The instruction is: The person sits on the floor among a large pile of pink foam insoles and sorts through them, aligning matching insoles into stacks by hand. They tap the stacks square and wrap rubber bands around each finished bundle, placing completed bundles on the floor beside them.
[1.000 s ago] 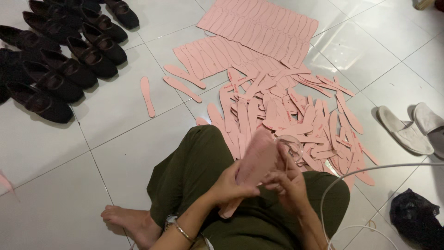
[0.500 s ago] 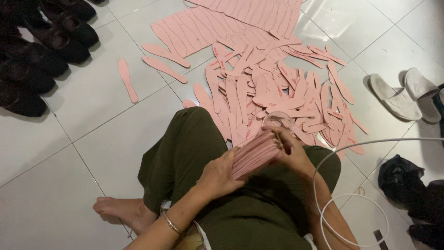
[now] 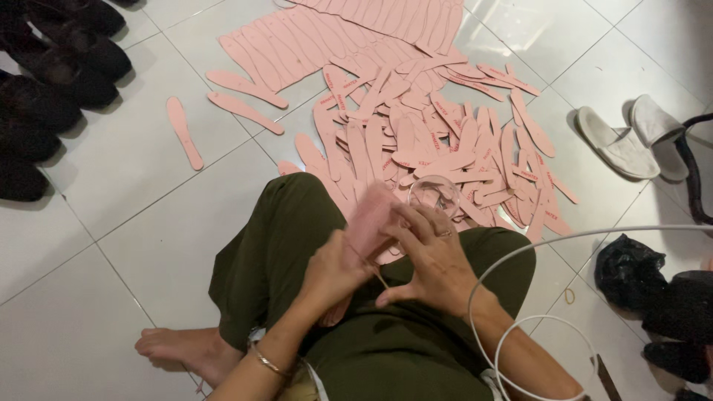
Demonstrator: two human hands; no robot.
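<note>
Head view: the left hand (image 3: 334, 271) is curled tight around a stack of pink insoles (image 3: 368, 223), holding it over the lap, above the green trousers (image 3: 290, 245). The right hand (image 3: 434, 260) sits just beside it, fingers half spread, fingertips on the stack's edge and a clear band (image 3: 433, 194). Beyond the knees there's a big loose pile of insoles (image 3: 431, 134) on the floor tiles (image 3: 134, 215). Black shoes (image 3: 52, 89) far left, white slippers (image 3: 631, 137) right, a white cable (image 3: 535, 245) looping across the right forearm.
</note>
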